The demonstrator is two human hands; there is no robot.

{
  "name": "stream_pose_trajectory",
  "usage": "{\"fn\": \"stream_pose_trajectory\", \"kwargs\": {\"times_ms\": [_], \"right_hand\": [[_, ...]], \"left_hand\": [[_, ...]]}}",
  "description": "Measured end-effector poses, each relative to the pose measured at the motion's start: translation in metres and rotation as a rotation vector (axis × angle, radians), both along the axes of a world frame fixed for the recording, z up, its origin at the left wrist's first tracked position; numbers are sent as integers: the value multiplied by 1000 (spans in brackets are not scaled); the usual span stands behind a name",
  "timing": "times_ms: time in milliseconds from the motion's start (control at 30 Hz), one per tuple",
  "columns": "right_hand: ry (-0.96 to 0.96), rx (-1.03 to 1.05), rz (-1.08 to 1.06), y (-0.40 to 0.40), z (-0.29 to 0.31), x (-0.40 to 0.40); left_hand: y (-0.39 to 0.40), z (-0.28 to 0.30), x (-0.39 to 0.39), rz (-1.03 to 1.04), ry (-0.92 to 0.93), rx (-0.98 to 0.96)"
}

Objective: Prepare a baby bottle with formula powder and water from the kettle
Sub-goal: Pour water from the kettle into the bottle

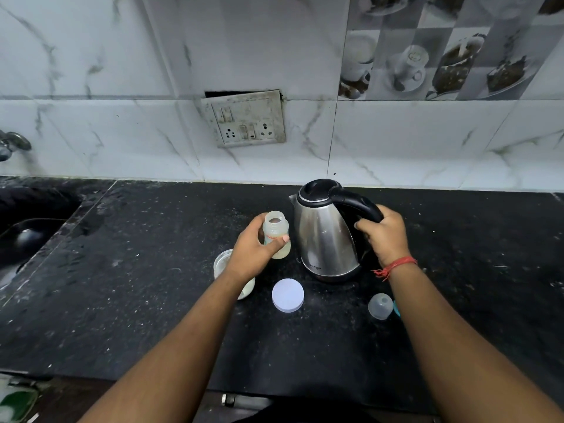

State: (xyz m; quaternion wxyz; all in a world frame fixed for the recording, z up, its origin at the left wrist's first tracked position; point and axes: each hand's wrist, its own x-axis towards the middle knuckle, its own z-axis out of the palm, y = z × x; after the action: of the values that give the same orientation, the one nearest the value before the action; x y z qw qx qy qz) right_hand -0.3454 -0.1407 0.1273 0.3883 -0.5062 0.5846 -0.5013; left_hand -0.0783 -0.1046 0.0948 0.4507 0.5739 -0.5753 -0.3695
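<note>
nearest me the front edge of the black counter (pixel 128 325) runs across the bottom, and both my forearms cross it, with bare dark stone between and beside them. further in, a round white lid (pixel 288 295) lies flat between my arms, clear of everything. to its right a clear bottle cap (pixel 380 306) sits just beside my right forearm, with something teal behind it that i cannot make out. under my left wrist stands an open jar (pixel 220 264) holding pale powder, mostly hidden by the arm. my left hand (pixel 253 254) is wrapped around the baby bottle (pixel 276 232), fingers closed on its lower body; the bottle stands upright on the counter, mouth open, pale contents at the bottom. just right of it, near but apart, is the steel kettle (pixel 326 236), lid shut, spout toward the bottle. my right hand (pixel 386 236) is clenched on its black handle. right of the kettle the counter is bare up to the tiled wall. far left the counter drops into a sink (pixel 33 221). behind, a switch plate (pixel 247 120) hangs askew on the wall.
</note>
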Motion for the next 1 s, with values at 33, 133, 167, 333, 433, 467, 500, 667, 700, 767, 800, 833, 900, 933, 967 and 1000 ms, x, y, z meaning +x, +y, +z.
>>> {"fn": "stream_pose_trajectory", "kwargs": {"times_ms": [33,133,167,333,433,467,500,667,700,767,800,833,900,933,967,1000], "right_hand": [[-5,0,-6,2,-5,0],[-34,0,-16,6,-17,1],[-41,2,-14,6,-20,1],[-90,31,-4,5,-30,-2],[-83,42,5,6,-35,-9],[-76,48,9,7,-37,-12],[-69,55,10,8,-39,-16],[-51,80,27,13,-45,-24],[-49,82,33,14,-45,-24],[-40,79,50,14,-45,-26],[-34,78,58,14,-45,-27],[-27,79,67,14,-46,-29],[-5,90,82,15,-47,-32],[7,96,88,16,-48,-33],[18,102,96,17,-49,-35],[27,113,105,19,-51,-38]], "left_hand": [[1,-1,0,-1,-3,3],[5,-1,-1,-2,-3,6],[6,-1,-1,-4,-7,6],[10,-4,0,-9,-13,19],[10,-5,-1,-9,-6,21],[11,-5,-1,-9,-6,22],[11,-5,-3,-12,-2,24],[12,-9,-11,-40,35,39],[12,-10,-12,-48,35,44],[13,-11,-16,-60,35,46],[13,-11,-17,-66,39,44],[14,-12,-19,-73,38,42],[17,-13,-22,-87,27,42],[19,-13,-24,-96,19,42],[20,-14,-25,-106,9,41],[21,-14,-26,-116,1,39]]}}
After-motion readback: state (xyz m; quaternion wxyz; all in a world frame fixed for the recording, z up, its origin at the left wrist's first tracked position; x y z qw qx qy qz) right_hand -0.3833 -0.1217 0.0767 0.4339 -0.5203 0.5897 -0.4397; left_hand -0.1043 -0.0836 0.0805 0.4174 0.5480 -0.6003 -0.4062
